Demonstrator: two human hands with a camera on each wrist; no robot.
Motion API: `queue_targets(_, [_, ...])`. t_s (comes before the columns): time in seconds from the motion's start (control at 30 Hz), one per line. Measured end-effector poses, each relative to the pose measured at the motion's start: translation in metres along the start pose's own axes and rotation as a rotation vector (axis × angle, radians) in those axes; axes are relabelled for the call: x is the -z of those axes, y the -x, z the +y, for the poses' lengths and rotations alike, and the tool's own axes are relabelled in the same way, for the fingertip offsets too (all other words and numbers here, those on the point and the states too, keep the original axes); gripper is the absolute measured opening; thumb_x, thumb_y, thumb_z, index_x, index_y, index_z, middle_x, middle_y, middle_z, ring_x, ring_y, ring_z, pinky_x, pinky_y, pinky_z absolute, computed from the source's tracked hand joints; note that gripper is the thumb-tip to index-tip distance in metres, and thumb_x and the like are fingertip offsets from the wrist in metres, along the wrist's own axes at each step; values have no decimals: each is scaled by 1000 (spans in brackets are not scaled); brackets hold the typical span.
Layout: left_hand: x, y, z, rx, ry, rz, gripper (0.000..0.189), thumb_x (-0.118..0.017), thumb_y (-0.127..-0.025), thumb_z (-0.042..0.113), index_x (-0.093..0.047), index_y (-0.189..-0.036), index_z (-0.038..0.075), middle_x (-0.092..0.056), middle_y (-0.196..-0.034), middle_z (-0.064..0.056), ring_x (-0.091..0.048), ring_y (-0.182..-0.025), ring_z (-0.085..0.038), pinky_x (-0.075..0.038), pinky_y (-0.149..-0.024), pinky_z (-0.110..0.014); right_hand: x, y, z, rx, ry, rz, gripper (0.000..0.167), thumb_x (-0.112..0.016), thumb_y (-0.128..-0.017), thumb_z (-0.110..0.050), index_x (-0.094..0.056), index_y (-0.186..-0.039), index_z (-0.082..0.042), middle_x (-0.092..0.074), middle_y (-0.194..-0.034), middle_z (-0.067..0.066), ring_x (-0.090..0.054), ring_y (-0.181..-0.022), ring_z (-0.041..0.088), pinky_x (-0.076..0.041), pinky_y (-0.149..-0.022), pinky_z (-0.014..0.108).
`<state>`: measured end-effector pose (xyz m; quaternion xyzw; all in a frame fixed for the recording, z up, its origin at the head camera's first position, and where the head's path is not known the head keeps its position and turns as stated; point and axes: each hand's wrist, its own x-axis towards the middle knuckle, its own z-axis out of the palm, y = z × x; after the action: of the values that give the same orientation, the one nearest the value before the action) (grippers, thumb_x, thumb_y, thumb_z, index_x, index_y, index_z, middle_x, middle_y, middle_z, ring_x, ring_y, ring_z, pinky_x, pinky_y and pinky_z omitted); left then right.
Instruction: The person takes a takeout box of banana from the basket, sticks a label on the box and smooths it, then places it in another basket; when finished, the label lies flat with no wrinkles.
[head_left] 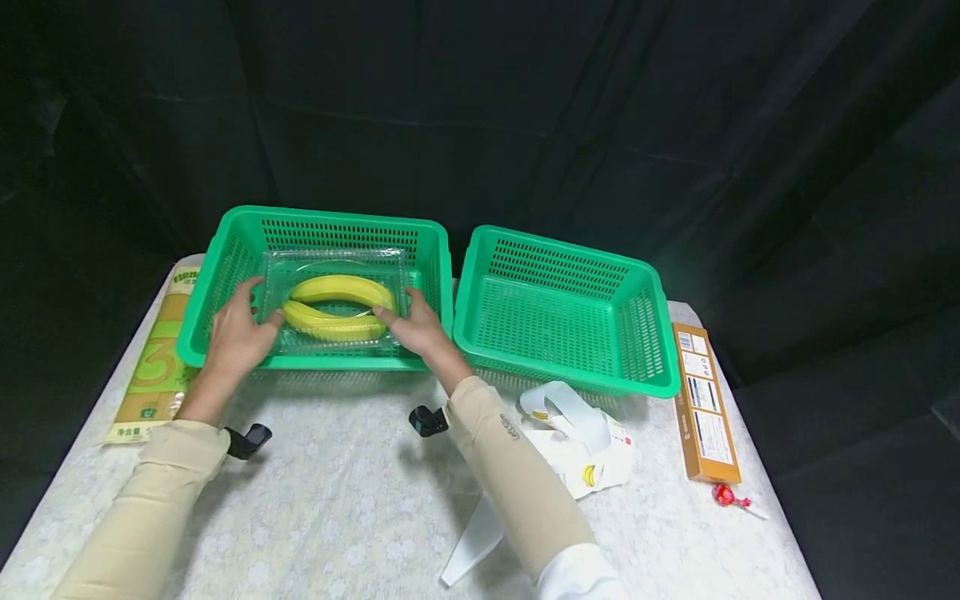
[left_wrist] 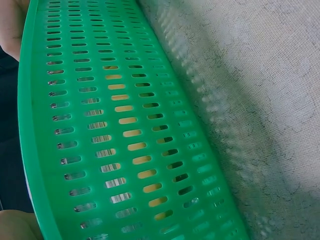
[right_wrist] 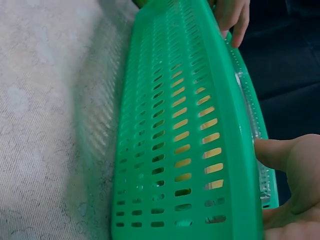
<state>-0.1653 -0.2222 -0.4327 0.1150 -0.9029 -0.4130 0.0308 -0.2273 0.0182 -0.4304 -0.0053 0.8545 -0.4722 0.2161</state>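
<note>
A clear plastic box (head_left: 341, 260) with yellow bananas (head_left: 342, 289) in it lies inside the left green basket (head_left: 330, 218). At the box's left end my left hand (head_left: 242, 332) holds it, thumb over the near corner and fingers down the side. My right hand (head_left: 422, 330) grips the opposite end the same way. Through the slots of the basket's near wall (left_wrist: 100, 130), the bananas show as yellow strips in the left wrist view. In the right wrist view the right thumb (right_wrist: 272, 152) reaches over the basket rim onto the box edge.
A second green basket (head_left: 555, 321) stands to the right. White packaging with banana pictures (head_left: 607, 467) lies by the right forearm. An orange-brown box (head_left: 705, 408) and a red lollipop (head_left: 723, 495) lie at the right edge. A green-and-tan packet (head_left: 153, 367) lies left, partly under the basket.
</note>
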Motion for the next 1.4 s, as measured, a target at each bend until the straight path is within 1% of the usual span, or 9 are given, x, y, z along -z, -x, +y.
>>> queue_targets(0.2, [-2,0,2,9,-11,-9,65,-50,-102,19,-23,-159,3,-40,-149,-38,-42,-135,-53,-40,-102,-69,0,0,2,2,14,5,79,-56,-102,-43,-14,-162,-16,-25,-166,17,-26,-153,36,-31,-122,55])
queue_targets(0.4, [-3,0,3,28,-23,3,65,-51,-101,18,-25,-158,3,-37,-151,-39,-37,-139,-56,-34,-109,-70,0,-1,3,7,15,0,78,-55,-102,-42,-14,-162,-16,-25,-166,17,-25,-154,37,-31,-121,56])
queue_targets(0.6, [-3,-1,4,20,-22,2,66,-51,-100,18,-23,-158,2,-34,-153,-39,-32,-141,-57,-30,-112,-70,0,-3,1,8,28,20,76,-55,-102,-41,-16,-162,-16,-29,-164,18,-29,-152,37,-33,-120,55])
queue_targets(0.83, [-1,0,2,37,-27,9,67,-51,-101,20,-22,-159,4,-35,-153,-38,-32,-141,-58,-30,-111,-70,0,-1,1,14,-1,-15,72,-53,-104,-36,-15,-162,-18,-28,-165,18,-29,-152,36,-33,-120,55])
queue_targets(0.93, [-2,-2,4,52,-35,-17,69,-50,-101,22,-18,-160,4,-33,-155,-37,-31,-140,-59,-29,-111,-71,3,-1,1,10,-2,-24,70,-51,-105,-34,-15,-162,-18,-27,-165,17,-28,-153,35,-32,-121,54])
queue_targets(1.1, [0,-7,6,72,-52,-90,73,-47,-103,28,-9,-161,2,-28,-155,-39,-29,-140,-61,-30,-111,-71,4,-1,1,-1,8,-26,68,-50,-106,-34,-15,-162,-19,-27,-166,16,-28,-153,34,-32,-121,53])
queue_targets(1.17, [1,-9,6,75,-61,-98,74,-46,-104,29,-8,-161,2,-29,-154,-41,-30,-139,-62,-30,-110,-71,4,-1,-1,-2,13,-27,68,-49,-106,-34,-15,-162,-18,-27,-165,17,-28,-153,34,-33,-121,53])
queue_targets(1.3, [2,-11,7,82,-79,-94,73,-46,-104,29,-9,-160,2,-33,-151,-41,-32,-137,-61,-31,-110,-70,4,-1,-4,-13,16,-45,68,-48,-106,-34,-13,-163,-17,-26,-165,18,-28,-153,35,-33,-121,54])
queue_targets(1.4, [2,-11,7,79,-86,-87,72,-46,-104,30,-10,-160,2,-35,-150,-41,-34,-136,-62,-31,-110,-70,5,0,-7,-29,14,-66,68,-47,-107,-35,-12,-163,-17,-24,-166,17,-26,-154,35,-32,-122,53])
